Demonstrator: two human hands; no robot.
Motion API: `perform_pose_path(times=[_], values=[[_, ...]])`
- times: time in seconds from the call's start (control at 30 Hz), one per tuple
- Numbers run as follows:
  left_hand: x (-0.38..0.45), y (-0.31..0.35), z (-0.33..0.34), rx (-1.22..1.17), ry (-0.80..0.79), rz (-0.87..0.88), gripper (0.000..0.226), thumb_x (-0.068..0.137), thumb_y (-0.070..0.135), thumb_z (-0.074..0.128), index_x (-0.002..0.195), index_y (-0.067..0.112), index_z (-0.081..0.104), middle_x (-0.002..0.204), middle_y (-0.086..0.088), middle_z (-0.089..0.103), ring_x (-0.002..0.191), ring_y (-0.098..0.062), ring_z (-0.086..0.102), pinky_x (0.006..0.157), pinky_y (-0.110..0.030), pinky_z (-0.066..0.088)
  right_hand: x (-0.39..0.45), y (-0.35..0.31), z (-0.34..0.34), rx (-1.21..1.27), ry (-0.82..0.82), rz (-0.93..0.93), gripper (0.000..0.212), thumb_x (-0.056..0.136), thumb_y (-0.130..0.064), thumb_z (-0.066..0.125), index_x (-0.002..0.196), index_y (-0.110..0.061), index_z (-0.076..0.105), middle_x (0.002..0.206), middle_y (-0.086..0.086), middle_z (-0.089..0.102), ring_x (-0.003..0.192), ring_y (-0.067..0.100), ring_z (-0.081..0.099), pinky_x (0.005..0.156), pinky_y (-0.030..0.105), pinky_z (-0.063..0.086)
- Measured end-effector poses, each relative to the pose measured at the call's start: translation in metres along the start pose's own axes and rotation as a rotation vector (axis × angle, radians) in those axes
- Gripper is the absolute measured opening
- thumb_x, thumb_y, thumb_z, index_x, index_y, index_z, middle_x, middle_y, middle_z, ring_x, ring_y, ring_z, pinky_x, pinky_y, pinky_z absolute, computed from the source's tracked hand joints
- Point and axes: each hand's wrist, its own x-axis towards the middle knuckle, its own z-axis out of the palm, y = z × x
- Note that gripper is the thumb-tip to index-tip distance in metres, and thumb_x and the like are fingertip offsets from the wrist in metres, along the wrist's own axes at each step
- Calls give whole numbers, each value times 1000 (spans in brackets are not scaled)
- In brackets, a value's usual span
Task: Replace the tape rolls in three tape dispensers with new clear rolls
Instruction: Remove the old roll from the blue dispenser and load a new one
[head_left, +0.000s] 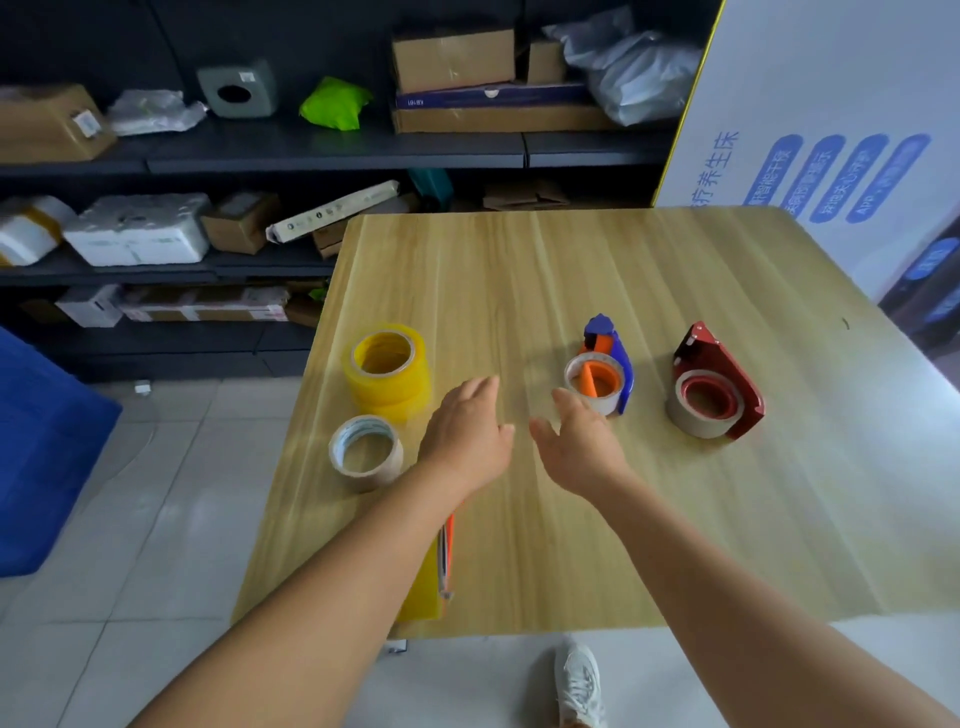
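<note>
A blue and orange tape dispenser (615, 353) lies on the wooden table (571, 270) with a pale roll around its orange hub. To its right lies a red dispenser (727, 374), also with a pale roll. A stack of yellowish clear tape rolls (387, 371) stands at the table's left, with a smaller clear roll (366, 452) in front of it. My left hand (467, 431) hovers open just right of those rolls. My right hand (579, 441) is open, its fingertips close to the blue dispenser's roll. A yellow and orange dispenser (434, 566) is mostly hidden under my left forearm.
Dark shelves with cardboard boxes (452, 57), foam packs and bags stand behind the table. A blue bin (41, 447) sits on the tiled floor at left. A white printed board (831, 130) leans at the right. My shoe (576, 680) shows below the table's near edge.
</note>
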Motion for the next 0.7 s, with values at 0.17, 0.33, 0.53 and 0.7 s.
perform_pose_path(times=[0.17, 0.33, 0.53, 0.7], values=[[37, 41, 30, 22, -95, -40, 64, 95, 26, 49, 150, 21, 17, 157, 5, 18, 143, -18, 20, 112, -36, 27, 46, 36, -32, -26, -20, -50, 39, 94, -34, 47, 128, -15, 48, 128, 7, 56, 112, 28, 54, 93, 41, 45], [67, 70, 60, 65, -183, -29, 61, 93, 21, 48, 148, 26, 21, 156, 8, 18, 139, -19, 26, 108, -36, 33, 84, 69, -51, -73, -59, -100, 40, 92, -35, 48, 129, -20, 50, 134, 4, 52, 119, 28, 47, 99, 41, 39], [95, 77, 87, 222, -315, 63, 59, 93, 11, 45, 147, 23, 25, 159, 9, 9, 146, -17, 5, 115, -37, 18, 110, 96, -51, -204, -123, -185, 46, 90, -14, 50, 135, -16, 46, 148, -1, 39, 133, 24, 35, 106, 37, 33], [101, 67, 91, 348, -341, 74, 47, 96, 20, 42, 142, 17, 35, 155, 3, 22, 146, -19, 5, 116, -44, 11, 115, 110, -46, -273, -72, -239, 54, 86, -6, 51, 138, -16, 43, 145, -1, 42, 132, 21, 35, 106, 33, 30]])
